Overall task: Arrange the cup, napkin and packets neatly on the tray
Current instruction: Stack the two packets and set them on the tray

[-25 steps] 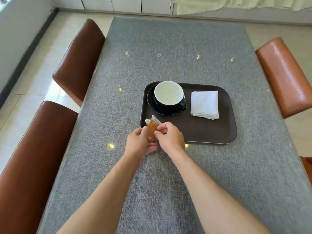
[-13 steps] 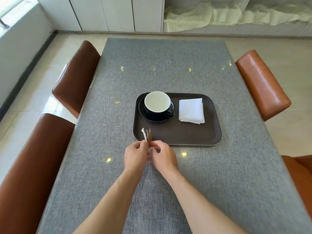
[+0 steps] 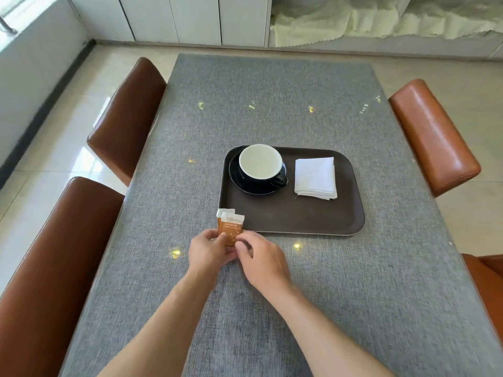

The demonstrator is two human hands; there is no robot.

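I am holding two small orange-and-white packets (image 3: 230, 227) fanned upright just off the near left corner of the brown tray (image 3: 294, 216), my left hand (image 3: 208, 251) pinching their lower edge and my right hand (image 3: 262, 261) curling in against them. They are looking thin, light, slippery, so I am judging a bottom-edge pinch safest; cup (image 3: 260, 163) and napkin (image 3: 315, 178) are already sitting on the tray.

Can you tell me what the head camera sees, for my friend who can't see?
Two hands, left hand and right hand, hold orange packets by a brown tray with a cup and napkin.
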